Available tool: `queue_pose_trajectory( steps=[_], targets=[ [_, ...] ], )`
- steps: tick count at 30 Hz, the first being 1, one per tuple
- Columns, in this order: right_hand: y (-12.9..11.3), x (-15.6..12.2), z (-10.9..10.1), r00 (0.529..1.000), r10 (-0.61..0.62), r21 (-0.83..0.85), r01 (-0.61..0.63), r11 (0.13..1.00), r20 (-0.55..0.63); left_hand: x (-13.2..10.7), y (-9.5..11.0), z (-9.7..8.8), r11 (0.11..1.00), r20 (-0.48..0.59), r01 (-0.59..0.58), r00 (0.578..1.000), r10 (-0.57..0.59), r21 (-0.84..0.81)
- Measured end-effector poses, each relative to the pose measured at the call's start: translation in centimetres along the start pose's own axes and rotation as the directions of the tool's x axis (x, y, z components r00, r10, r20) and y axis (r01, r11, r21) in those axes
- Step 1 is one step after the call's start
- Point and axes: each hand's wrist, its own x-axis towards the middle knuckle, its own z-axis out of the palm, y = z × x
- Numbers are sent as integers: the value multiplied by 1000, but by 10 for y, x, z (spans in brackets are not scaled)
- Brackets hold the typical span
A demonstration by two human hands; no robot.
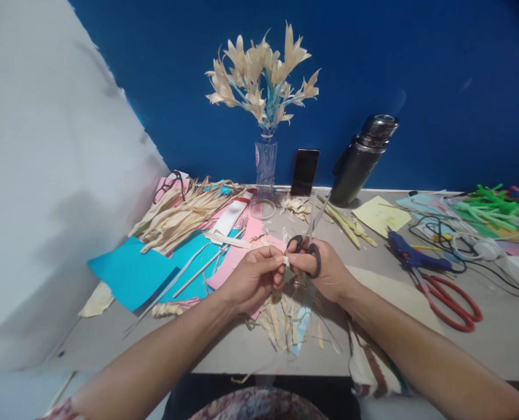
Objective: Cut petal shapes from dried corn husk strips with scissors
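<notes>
Between my two hands is a small pale strip point(286, 260) that looks like dried husk. My left hand point(258, 274) is closed and pinches its left side. The fingertips of my right hand point(325, 271) meet it from the right, while black-handled scissors point(314, 256) hang on the same hand with their blades apart and pointing up, away from me. Below both hands, husk scraps point(281, 321) and a light blue paper strip point(302, 326) lie on the grey table point(251, 359).
Dried husks point(189, 213) and blue paper point(130, 271) lie left. Behind stand a bottle vase point(266, 166) of husk flowers point(263, 76), a phone point(305, 172) and a dark flask point(364, 160). Rightward are a blue glue gun point(417, 254), red-handled scissors point(454, 303), cables and green pipe cleaners point(491, 207).
</notes>
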Motion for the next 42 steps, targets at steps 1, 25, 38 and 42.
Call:
queue_pose_trajectory(
  steps=[1,25,38,42],
  targets=[
    [0,-1,1,1000,22,-7,-22,1000,-1,0,-1,0,1000,0,5,1000,-5,14],
    [-17,39,-61,940,-235,-131,208,969,-247,38,45,-4,969,-186,-57,977,103,240],
    [-32,45,-93,883,-335,-326,227,918,-328,175,62,28,635,-237,65,953,190,770],
    [-33,45,-95,890,-341,-432,190,882,-304,153,72,20,495,-197,20,931,308,869]
  ],
)
